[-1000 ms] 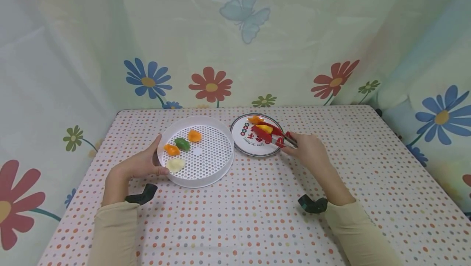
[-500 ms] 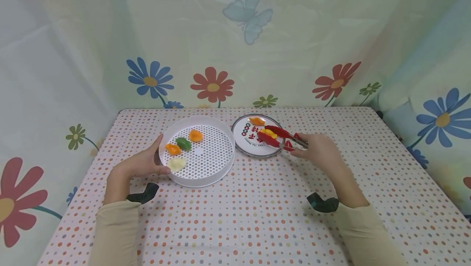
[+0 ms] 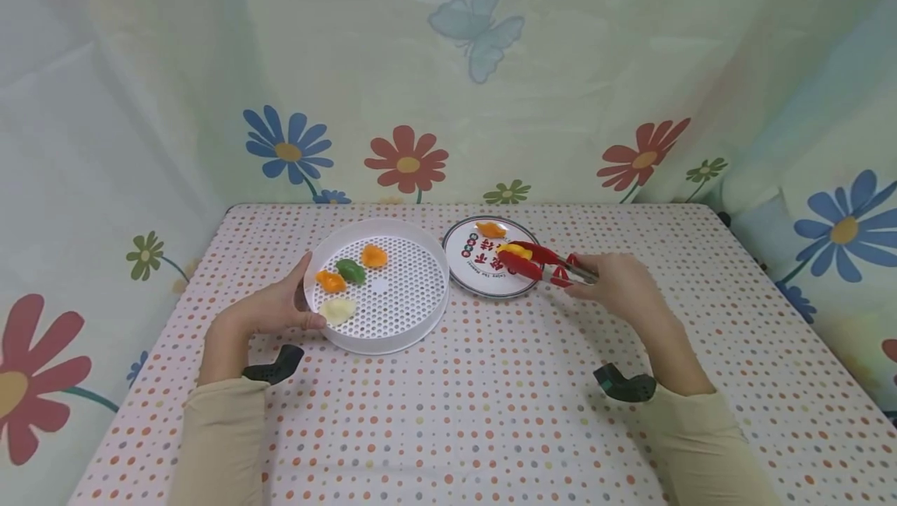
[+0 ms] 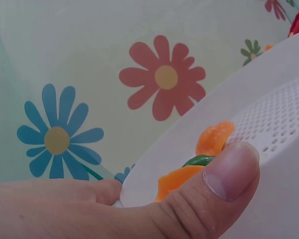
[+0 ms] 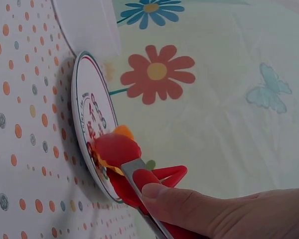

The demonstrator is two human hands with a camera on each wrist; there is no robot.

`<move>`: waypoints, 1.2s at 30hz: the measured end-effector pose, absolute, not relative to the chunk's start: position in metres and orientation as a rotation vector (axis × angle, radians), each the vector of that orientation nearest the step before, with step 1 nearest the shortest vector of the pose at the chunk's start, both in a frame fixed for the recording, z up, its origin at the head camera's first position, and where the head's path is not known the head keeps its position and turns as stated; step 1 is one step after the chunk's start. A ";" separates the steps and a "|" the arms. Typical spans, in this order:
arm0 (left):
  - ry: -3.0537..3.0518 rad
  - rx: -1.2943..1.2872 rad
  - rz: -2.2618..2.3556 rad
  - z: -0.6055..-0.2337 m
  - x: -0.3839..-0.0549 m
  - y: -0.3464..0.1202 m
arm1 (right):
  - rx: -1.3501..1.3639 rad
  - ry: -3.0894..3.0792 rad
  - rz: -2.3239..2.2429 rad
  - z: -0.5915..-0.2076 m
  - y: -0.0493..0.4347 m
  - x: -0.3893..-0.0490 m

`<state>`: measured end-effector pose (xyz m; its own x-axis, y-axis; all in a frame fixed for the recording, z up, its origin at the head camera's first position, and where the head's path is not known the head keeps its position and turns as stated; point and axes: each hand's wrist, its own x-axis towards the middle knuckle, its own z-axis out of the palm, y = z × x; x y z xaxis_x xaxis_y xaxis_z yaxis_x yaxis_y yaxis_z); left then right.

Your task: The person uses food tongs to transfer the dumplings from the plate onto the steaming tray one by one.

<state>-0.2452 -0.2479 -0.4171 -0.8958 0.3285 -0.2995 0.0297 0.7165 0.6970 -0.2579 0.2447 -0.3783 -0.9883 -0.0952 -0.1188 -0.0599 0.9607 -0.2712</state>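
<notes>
My left hand (image 3: 276, 307) grips the left side of a round white steamer basket (image 3: 427, 323) with a perforated floor, thumb at its near side. Inside lie two orange dumplings (image 3: 374, 256), a green dumpling (image 3: 350, 271) and a cream-white dumpling (image 3: 337, 310). My right hand (image 3: 620, 284) holds red-tipped metal tongs (image 3: 561, 276) over the right part of a white plate (image 3: 471, 276). Between the tong tips sits a yellow dumpling (image 3: 517, 251), partly hidden by them. At the plate's far side lies another orange dumpling (image 3: 491, 230).
Plate and basket stand side by side on a table with a dotted cloth (image 3: 448, 412). Behind hangs a curtain (image 3: 561, 62) printed with flowers and a butterfly. Dark wrist devices (image 3: 625, 384) show below both hands.
The right hand and tongs have moved right, and the yellow dumpling has shifted right with the tips toward the plate's edge. The left hand keeps its place on the basket.
</notes>
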 end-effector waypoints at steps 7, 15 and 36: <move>2.497 0.264 1.034 -0.417 -0.249 -0.248 | -0.158 3.062 -0.447 -0.358 0.232 -0.245; 2.521 0.253 0.964 -0.412 -0.254 -0.250 | -0.486 3.094 -0.388 -0.350 0.131 -0.227; 2.520 0.168 0.927 -0.417 -0.249 -0.248 | -0.721 2.901 -0.266 -0.375 0.055 -0.246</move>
